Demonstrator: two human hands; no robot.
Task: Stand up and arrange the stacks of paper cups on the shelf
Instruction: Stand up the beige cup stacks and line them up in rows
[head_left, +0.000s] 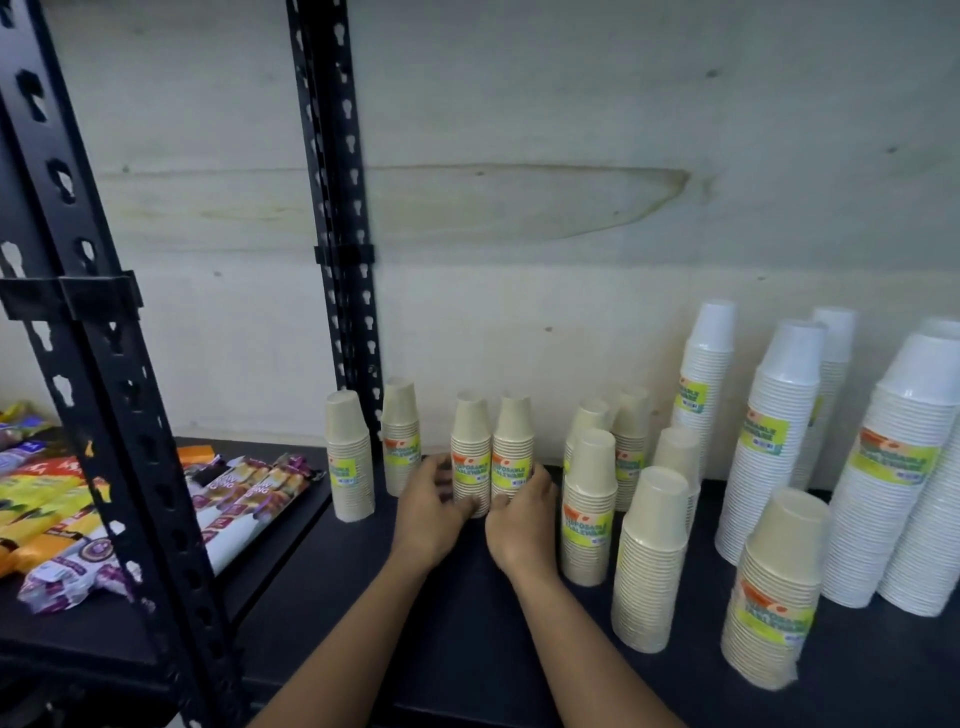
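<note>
Shelf board (467, 649), dark and level, is carrying every stack. Over its near middle, the left hand (431, 501) is curling fingers and thumb round the base of the left beige stack (470, 452). The right hand (522, 512) is clamping the right beige stack (513, 447) the same way. Both stacks are standing upright, long axis vertical, touching side by side just beyond the knuckles, each hand nearest its own. Each is wearing a yellow-green label. Tall white stacks (779, 415) are standing at far right.

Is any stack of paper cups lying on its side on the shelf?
No, every stack in view stands upright on the dark shelf, including the two beige stacks that the left hand and right hand hold.
</note>
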